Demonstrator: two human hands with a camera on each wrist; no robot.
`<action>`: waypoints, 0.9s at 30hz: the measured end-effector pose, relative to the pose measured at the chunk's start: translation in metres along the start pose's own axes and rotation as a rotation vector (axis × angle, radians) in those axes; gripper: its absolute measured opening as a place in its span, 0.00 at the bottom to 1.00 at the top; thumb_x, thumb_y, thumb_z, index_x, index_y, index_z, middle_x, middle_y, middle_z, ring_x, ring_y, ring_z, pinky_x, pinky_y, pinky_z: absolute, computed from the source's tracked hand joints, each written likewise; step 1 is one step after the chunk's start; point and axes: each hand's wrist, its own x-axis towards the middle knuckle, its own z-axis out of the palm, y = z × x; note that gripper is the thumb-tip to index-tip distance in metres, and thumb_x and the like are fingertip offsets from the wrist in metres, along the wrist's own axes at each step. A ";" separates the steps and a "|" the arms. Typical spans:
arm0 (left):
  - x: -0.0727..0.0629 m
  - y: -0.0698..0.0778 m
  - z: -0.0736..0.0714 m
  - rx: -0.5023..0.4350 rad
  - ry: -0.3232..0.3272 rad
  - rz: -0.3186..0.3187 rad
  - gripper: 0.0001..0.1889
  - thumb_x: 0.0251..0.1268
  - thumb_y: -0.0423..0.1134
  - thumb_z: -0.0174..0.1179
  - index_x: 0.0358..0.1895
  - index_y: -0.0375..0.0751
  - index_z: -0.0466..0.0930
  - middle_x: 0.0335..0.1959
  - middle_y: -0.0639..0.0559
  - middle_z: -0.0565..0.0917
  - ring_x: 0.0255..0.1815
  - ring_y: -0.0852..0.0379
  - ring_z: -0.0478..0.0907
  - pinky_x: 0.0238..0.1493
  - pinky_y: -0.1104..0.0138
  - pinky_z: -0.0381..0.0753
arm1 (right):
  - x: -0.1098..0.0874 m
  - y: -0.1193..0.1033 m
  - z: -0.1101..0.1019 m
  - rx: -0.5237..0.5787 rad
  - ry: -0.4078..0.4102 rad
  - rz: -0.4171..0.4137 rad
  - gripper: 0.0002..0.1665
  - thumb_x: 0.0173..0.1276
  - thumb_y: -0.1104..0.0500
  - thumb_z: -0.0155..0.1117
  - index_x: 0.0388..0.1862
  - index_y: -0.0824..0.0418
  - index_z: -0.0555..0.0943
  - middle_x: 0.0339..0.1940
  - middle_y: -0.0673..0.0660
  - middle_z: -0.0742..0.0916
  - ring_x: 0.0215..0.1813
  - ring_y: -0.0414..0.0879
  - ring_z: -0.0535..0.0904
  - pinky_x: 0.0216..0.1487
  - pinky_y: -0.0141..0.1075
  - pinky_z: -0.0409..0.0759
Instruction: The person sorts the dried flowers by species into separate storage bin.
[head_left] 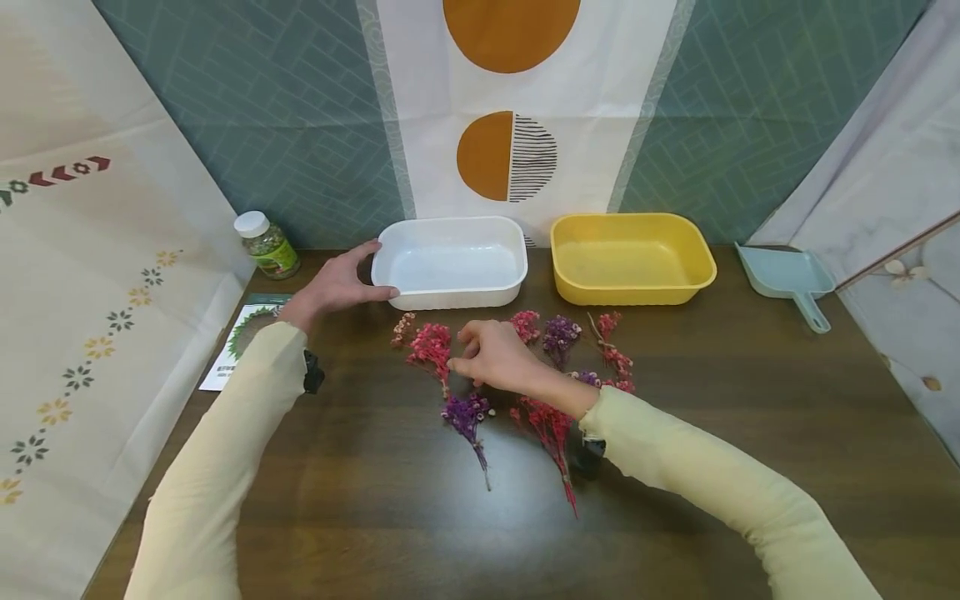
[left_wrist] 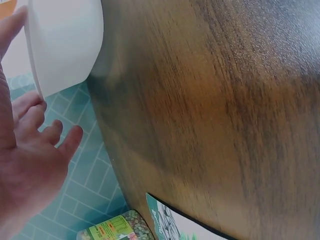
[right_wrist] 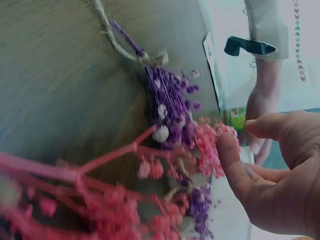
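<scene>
My left hand (head_left: 341,283) holds the left end of a white plastic basin (head_left: 450,298), thumb at the front of the rim and fingers at the back corner. In the left wrist view the basin (left_wrist: 67,50) shows from its end. My right hand (head_left: 495,357) is over the table beside a pink dried-flower bunch (head_left: 431,346), thumb and forefinger apart. In the right wrist view, pink blossoms (right_wrist: 212,145) lie behind the fingertips; no held thing shows. Below it lies a purple bunch (head_left: 467,414) tied with twine. A larger pink-red bunch (head_left: 551,425) lies by the right wrist.
A yellow basin (head_left: 637,294) stands right of the white one. More bunches, including a purple one (head_left: 560,337), lie around the right forearm. A pale-blue dustpan (head_left: 787,275) is at the right; a white-lidded jar (head_left: 270,248) and a printed card (head_left: 232,354) are at the left.
</scene>
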 end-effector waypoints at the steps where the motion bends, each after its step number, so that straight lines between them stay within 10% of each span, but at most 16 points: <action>1: 0.000 0.000 0.000 0.004 0.000 0.002 0.54 0.56 0.60 0.70 0.80 0.43 0.50 0.78 0.37 0.56 0.75 0.36 0.55 0.69 0.36 0.57 | 0.001 -0.001 0.003 -0.001 0.001 0.004 0.25 0.66 0.60 0.72 0.57 0.72 0.78 0.36 0.59 0.89 0.23 0.44 0.84 0.34 0.35 0.84; 12: -0.001 0.003 0.000 0.010 -0.003 -0.015 0.53 0.56 0.59 0.70 0.80 0.43 0.51 0.78 0.36 0.56 0.75 0.35 0.55 0.68 0.37 0.58 | 0.013 -0.008 0.024 -0.013 0.021 0.028 0.35 0.63 0.62 0.75 0.64 0.73 0.72 0.29 0.57 0.88 0.20 0.46 0.83 0.22 0.33 0.81; 27: 0.000 0.003 0.001 -0.002 -0.001 -0.024 0.53 0.55 0.59 0.71 0.80 0.44 0.52 0.77 0.36 0.57 0.74 0.35 0.56 0.68 0.36 0.59 | 0.024 -0.003 0.044 -0.241 0.048 0.076 0.43 0.55 0.59 0.80 0.67 0.68 0.71 0.24 0.49 0.82 0.26 0.41 0.80 0.40 0.40 0.83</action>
